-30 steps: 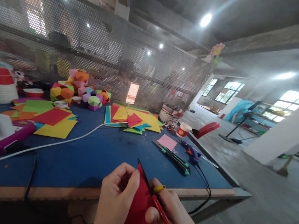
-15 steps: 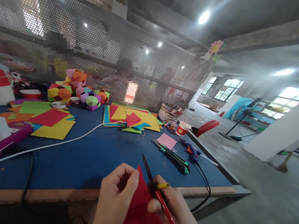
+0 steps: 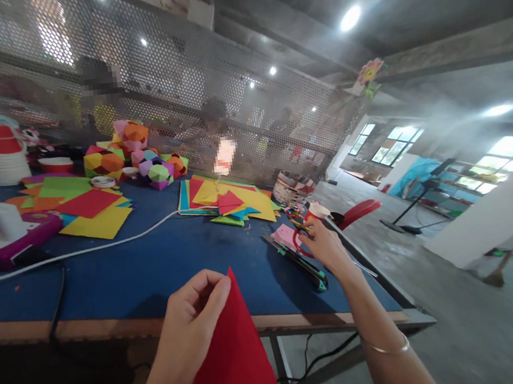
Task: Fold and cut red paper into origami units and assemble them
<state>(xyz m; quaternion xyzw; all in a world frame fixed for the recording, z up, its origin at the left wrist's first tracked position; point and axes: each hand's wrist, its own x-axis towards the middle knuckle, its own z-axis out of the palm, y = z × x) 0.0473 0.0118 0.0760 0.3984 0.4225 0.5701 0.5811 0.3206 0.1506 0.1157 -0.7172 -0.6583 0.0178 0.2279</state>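
In the head view my left hand (image 3: 194, 324) pinches the upper edge of a red sheet of paper (image 3: 238, 365), which hangs in front of the table edge. My right hand (image 3: 329, 246) is stretched out over the right side of the table. Its fingers are on a pair of scissors (image 3: 296, 242) with a red handle; the hand partly hides them. Close by lie a pink paper square (image 3: 283, 236) and a black and green utility knife (image 3: 305, 270). The glue gun is mostly covered by my right hand.
Stacked coloured paper (image 3: 251, 203) lies mid-table, with more sheets (image 3: 104, 223) on the left. Folded paper balls (image 3: 158, 172) stand behind. A white cable (image 3: 119, 244) crosses the blue tabletop (image 3: 155, 270). A paper cup (image 3: 317, 211) stands at the right edge, near a metal mesh panel (image 3: 248, 113).
My right hand has moved away from the red paper, forward and right, carrying the scissors to the pink square. My left hand still pinches the paper in nearly the same place.
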